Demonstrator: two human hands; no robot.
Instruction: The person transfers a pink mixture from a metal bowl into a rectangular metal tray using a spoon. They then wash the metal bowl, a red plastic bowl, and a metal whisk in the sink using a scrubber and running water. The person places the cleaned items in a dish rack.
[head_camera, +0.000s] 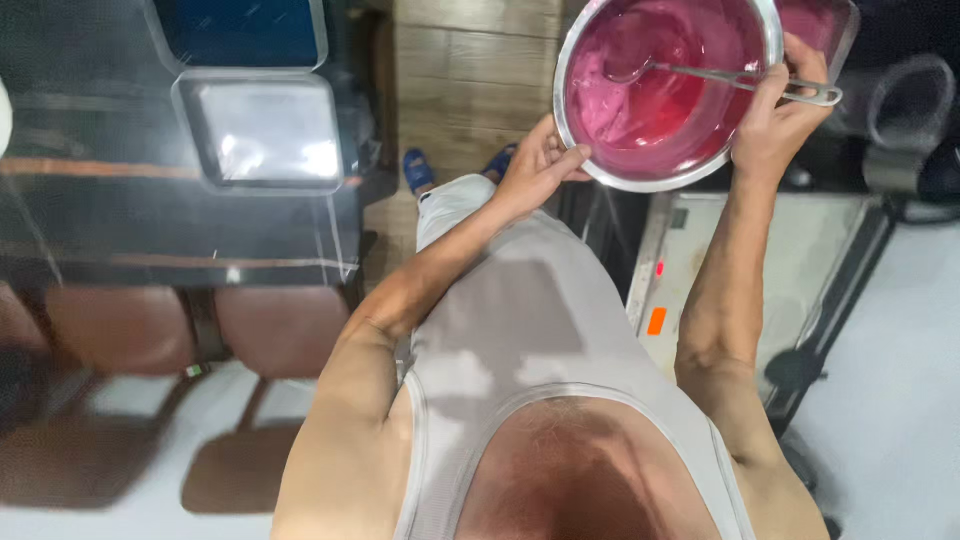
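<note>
One steel bowl (668, 92) of pink batter (660, 90), held up in front of the chest over the floor. Left hand (540, 165) cups its rim, grip grasping the bowl; right hand (785, 115) grip clenched on one metal spoon (735, 80) (bowl end in the batter). Two clear trays (265, 125) sit on the dark surface (120, 215) at left.

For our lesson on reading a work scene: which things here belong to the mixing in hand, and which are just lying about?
In use:
- metal bowl of pink batter
- spoon
- left hand steadying the bowl
- right hand gripping spoon and rim

Lying about:
- clear tray
- blue sandals
- brown stools
</note>
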